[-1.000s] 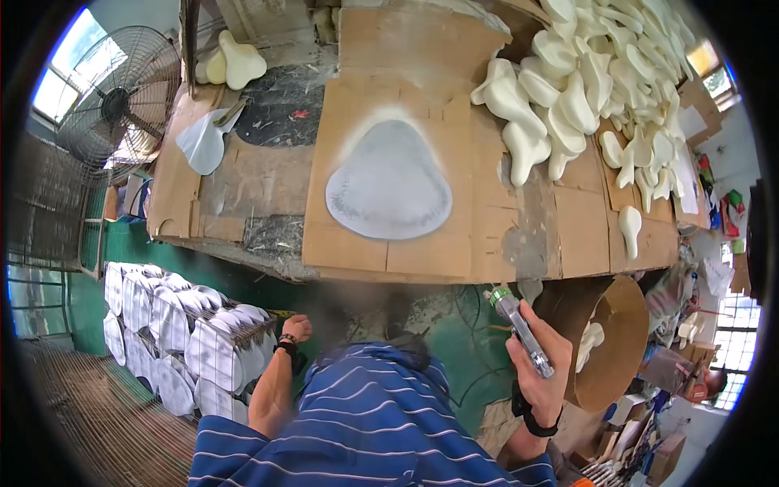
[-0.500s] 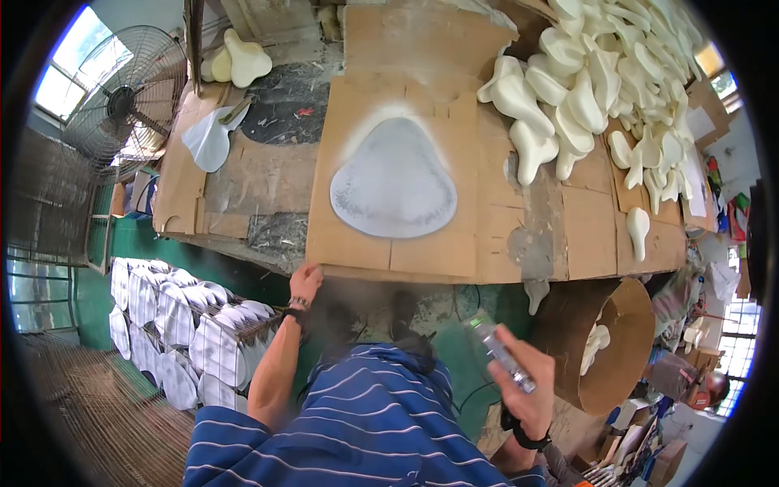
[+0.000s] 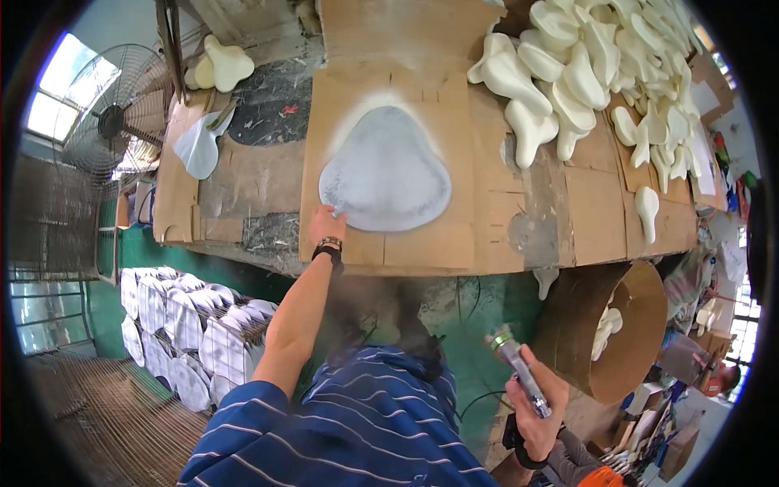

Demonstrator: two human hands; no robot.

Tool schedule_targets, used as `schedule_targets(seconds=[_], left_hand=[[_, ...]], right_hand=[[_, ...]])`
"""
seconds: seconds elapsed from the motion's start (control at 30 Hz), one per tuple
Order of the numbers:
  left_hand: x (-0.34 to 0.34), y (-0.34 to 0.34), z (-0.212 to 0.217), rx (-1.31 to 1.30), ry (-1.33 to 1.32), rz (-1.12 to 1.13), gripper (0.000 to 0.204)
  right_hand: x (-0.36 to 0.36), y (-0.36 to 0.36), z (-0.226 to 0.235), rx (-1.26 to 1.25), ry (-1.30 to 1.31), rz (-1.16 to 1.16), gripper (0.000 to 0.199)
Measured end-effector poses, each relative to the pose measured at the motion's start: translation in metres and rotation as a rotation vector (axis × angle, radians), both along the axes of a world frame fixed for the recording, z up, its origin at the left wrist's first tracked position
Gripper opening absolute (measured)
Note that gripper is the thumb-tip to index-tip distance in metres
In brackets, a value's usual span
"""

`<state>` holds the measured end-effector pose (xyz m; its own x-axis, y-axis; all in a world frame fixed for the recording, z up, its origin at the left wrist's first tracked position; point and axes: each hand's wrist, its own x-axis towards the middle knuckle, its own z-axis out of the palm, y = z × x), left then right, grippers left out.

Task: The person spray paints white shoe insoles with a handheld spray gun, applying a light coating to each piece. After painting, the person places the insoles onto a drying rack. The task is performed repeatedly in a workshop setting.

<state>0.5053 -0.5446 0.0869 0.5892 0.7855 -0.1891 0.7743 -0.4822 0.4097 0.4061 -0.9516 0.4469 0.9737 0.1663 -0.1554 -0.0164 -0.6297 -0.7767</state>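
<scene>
Matt grey-sprayed pad (image 3: 385, 172); rough cardboard tabletop (image 3: 584, 203); shiny metal spray gun (image 3: 519, 367).

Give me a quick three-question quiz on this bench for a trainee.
1. True or false: the left hand touches the grey saddle-shaped pad on the cardboard sheet.
2. What does the right hand hold? A) spray gun B) brush C) knife
3. On which side of the bench is the pile of white pads?

Key: 1 true; 2 A; 3 the person's right.

Blue white-striped shirt (image 3: 365, 430), short sleeves; black watch (image 3: 329, 247) on left wrist.
</scene>
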Motion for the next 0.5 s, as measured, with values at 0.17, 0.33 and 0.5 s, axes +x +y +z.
schedule_targets(seconds=[0.17, 0.33, 0.5], left_hand=[[0.019, -0.008, 0.012, -0.06, -0.071, -0.009, 0.028], [0.023, 0.009, -0.03, -1.363, -0.96, 0.857, 0.007], [0.084, -0.019, 0.023, -1.778, -1.088, 0.574, 0.006]], right_hand=[[-0.002, -0.014, -0.014, 0.04, 0.019, -0.092, 0.045], [0.005, -0.015, -0.036, 0.177, 0.0, -0.074, 0.043], [0.01, -0.01, -0.044, 0.23, 0.062, -0.062, 0.044]])
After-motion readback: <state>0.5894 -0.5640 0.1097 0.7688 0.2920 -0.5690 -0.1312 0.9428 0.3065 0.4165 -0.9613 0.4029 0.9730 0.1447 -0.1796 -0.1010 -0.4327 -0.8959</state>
